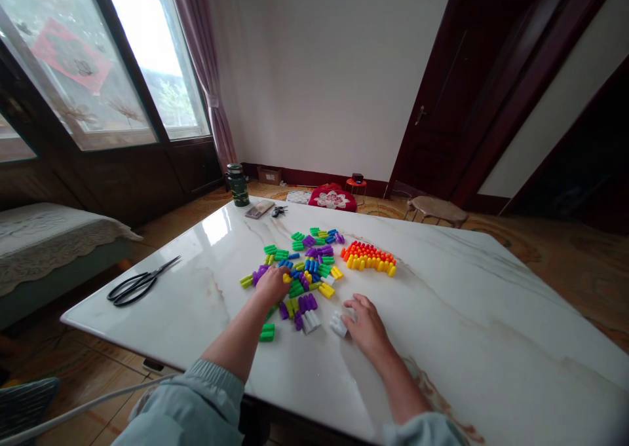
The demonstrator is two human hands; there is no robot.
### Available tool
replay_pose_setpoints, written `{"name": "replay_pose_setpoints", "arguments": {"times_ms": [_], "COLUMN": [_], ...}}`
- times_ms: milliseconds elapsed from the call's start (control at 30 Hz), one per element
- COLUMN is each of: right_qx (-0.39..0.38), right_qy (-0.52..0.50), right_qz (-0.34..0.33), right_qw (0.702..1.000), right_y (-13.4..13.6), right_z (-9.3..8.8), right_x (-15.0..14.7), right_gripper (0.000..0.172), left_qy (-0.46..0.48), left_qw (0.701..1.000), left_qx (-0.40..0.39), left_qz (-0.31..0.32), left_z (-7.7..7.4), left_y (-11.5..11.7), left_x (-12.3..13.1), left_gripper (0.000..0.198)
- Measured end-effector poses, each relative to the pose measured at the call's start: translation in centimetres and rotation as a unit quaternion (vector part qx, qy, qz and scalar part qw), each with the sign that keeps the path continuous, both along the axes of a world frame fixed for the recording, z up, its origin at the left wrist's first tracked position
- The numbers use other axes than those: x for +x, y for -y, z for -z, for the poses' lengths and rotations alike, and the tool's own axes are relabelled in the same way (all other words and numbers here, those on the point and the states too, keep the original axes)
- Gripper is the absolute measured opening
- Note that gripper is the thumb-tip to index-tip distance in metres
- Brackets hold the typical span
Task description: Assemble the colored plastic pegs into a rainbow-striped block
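Observation:
Small plastic pieces with rounded, finger-like ends lie in a loose, mixed pile [297,285] in green, purple, blue, yellow and white. My left hand [272,286] reaches into its left side, fingers closed at a yellow piece [287,278]. Part of that piece is hidden by the fingers. On the right, my right hand [366,325] curves beside a small cluster of white pieces [339,324], thumb touching or nearly touching it, fingers apart. Beyond that hand, orange-red pieces [366,250] stand in tight rows, with a row of yellow pieces [369,264] along their near side.
Black-handled scissors [142,285] lie at the left of the white marble-patterned table [466,341]. Along the far left edge are a camouflage bottle [238,185], a phone [259,209] and keys [279,211]. A stool [436,209] stands behind the table.

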State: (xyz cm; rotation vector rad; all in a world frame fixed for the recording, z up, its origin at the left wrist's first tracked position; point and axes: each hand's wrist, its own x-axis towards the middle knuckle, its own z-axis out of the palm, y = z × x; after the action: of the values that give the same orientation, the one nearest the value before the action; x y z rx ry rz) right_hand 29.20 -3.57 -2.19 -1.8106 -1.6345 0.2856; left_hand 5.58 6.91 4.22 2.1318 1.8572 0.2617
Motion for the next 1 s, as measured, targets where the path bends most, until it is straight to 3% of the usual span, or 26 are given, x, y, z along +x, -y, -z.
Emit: {"name": "replay_pose_setpoints", "arguments": {"times_ms": [100,233,367,433,500,567,633,733,833,933,1000], "right_qx": [-0.006,0.037,0.054,0.016,-0.001,0.012,0.03,0.037,0.054,0.084,0.114], "right_qy": [-0.018,-0.095,-0.261,-0.361,-0.427,-0.45,-0.454,-0.46,-0.46,-0.387,-0.281], "right_qz": [-0.002,-0.001,-0.011,-0.014,-0.012,0.0,0.016,0.024,0.028,0.085,0.135], "right_qw": [1.0,0.995,0.964,0.932,0.904,0.893,0.891,0.887,0.886,0.914,0.943], "right_y": [0.1,0.3,0.5,0.6,0.7,0.8,1.0,1.3,1.2,0.2,-1.0], "right_z": [-0.6,-2.5,-4.5,-5.0,-5.2,-5.1,-5.0,-5.0,-5.0,-4.0,-3.0], "right_x": [0.0,-0.4,-1.4,-2.0,-2.3,-2.3,-2.0,-1.6,-0.9,1.2,3.2], "right_gripper": [0.023,0.021,0.028,0.04,0.047,0.047,0.044,0.041,0.04,0.038,0.033], "left_qy": [0.041,0.13,0.249,0.302,0.386,0.457,0.486,0.446,0.299,0.107,0.025], "left_qw": [0.999,0.988,0.964,0.944,0.898,0.85,0.832,0.86,0.934,0.971,0.973], "left_qx": [0.003,0.004,-0.079,-0.132,-0.207,-0.257,-0.265,-0.239,-0.127,-0.021,-0.031], "left_qz": [-0.029,-0.084,-0.041,0.004,0.038,0.044,0.042,0.065,0.148,0.211,0.226], "left_z": [-0.7,-2.7,-4.3,-4.3,-4.0,-3.6,-3.3,-3.4,-4.1,-5.1,-5.8], "left_y": [-0.2,-0.5,0.9,2.3,3.8,4.9,5.5,5.9,6.9,8.7,9.9], "left_x": [-0.2,0.3,3.7,6.0,8.0,9.5,10.3,10.8,10.7,10.4,10.4], "left_gripper": [0.028,0.028,0.036,0.032,0.022,0.014,0.01,0.015,0.029,0.043,0.04]}}
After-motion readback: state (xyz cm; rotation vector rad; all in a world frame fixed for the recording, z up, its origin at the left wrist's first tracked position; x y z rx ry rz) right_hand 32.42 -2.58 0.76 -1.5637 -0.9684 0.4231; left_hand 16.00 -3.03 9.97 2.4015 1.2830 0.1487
